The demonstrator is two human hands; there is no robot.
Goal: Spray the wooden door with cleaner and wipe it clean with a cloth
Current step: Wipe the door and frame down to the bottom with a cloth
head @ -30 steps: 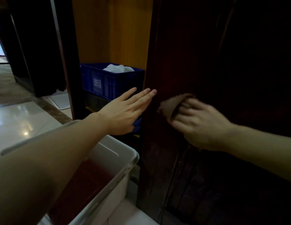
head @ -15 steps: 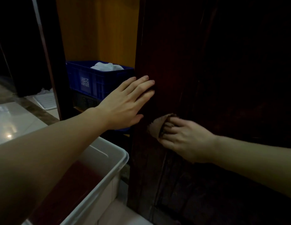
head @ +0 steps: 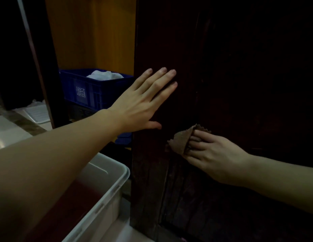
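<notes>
While the crate point(head: 92, 89) label blurs — perhaps text — right hand point(head: 215, 158) presses cloth point(head: 180, 141).

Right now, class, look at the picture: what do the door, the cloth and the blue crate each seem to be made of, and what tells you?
Door: dark stained wood, likely; faint vertical grain and plank lines show low down.
Cloth: soft brown fabric, with folds and a zigzag edge, held against the door by the right hand.
Blue crate: moulded plastic, probably; rigid ribbed walls, even colour.

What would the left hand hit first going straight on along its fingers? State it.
The dark wooden door: the left hand already lies flat against it, fingertips on its face, so it would just slide rightward along the wood.
</notes>
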